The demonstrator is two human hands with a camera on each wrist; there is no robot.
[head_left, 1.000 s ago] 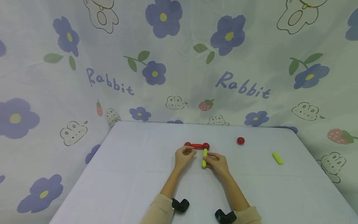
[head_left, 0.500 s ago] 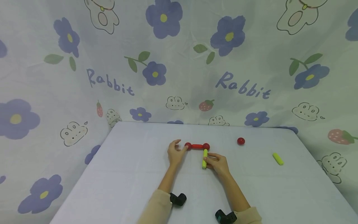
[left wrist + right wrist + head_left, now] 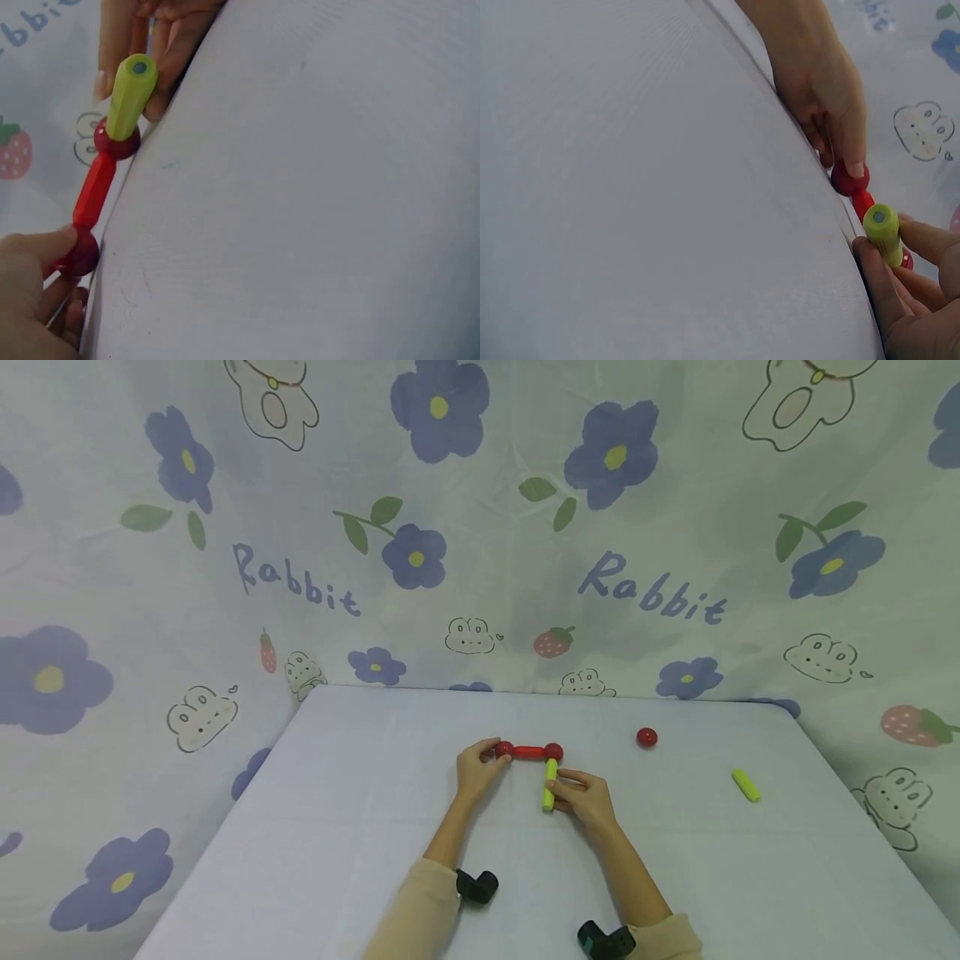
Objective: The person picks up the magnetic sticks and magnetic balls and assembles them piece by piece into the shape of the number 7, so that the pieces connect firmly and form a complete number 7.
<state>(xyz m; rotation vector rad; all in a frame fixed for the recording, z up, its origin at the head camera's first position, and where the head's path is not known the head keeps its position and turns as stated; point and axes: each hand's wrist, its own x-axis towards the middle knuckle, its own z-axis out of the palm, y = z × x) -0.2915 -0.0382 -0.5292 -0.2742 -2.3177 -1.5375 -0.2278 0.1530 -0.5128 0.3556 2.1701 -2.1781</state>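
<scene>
A red rod (image 3: 528,752) joins two red balls, the left ball (image 3: 505,749) and the right ball (image 3: 553,752). From the right ball a yellow-green rod (image 3: 131,97) reaches toward the person, with a small grey disc in its near end. My left hand (image 3: 477,771) pinches the left ball between thumb and fingers. The yellow-green rod is held by my right hand (image 3: 587,799), thumb on one side and fingers on the other. In the right wrist view that rod hides much of the right ball (image 3: 907,259).
On the white table (image 3: 360,860), a loose red ball (image 3: 647,738) sits at the back right. Nearer and farther right lies a second yellow-green rod (image 3: 746,785). Patterned cloth (image 3: 480,527) hangs behind the table and along its sides.
My left hand moved left from over the red rod to the left ball, and its thumb and fingers have closed round it. My right hand stays on the yellow-green rod.
</scene>
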